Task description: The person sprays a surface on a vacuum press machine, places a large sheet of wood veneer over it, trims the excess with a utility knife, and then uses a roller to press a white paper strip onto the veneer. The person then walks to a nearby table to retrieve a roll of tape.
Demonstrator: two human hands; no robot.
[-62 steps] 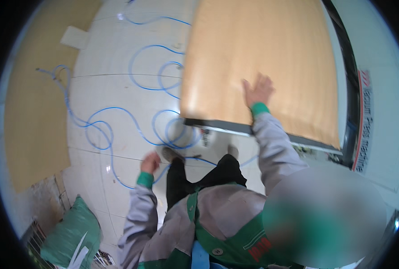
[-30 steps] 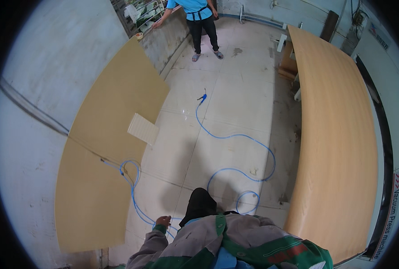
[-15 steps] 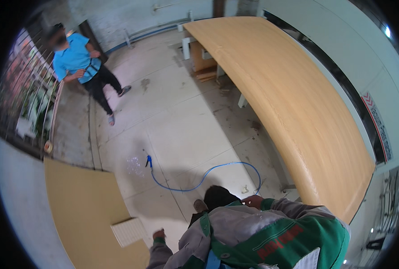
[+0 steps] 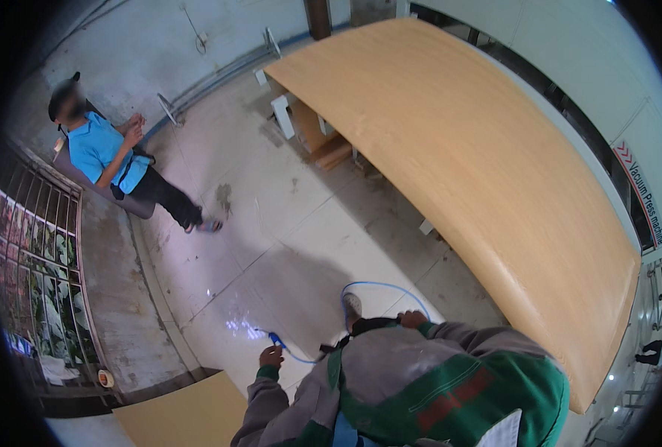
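Left hand [image 4: 271, 357], grip unclear — blue air gun [image 4: 275, 339], just ahead of it in view

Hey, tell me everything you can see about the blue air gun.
The blue air gun has a plastic-looking body and a thin, dark nozzle pointing up-left in the picture. A slim blue hose runs from its rear. It shows against the pale floor, meeting the left hand in the picture; whether it is held is unclear.

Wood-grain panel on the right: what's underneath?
Brown boards, a white block and tiled floor show below the left edge of the wood-grain panel; further in, the panel covers whatever is there.
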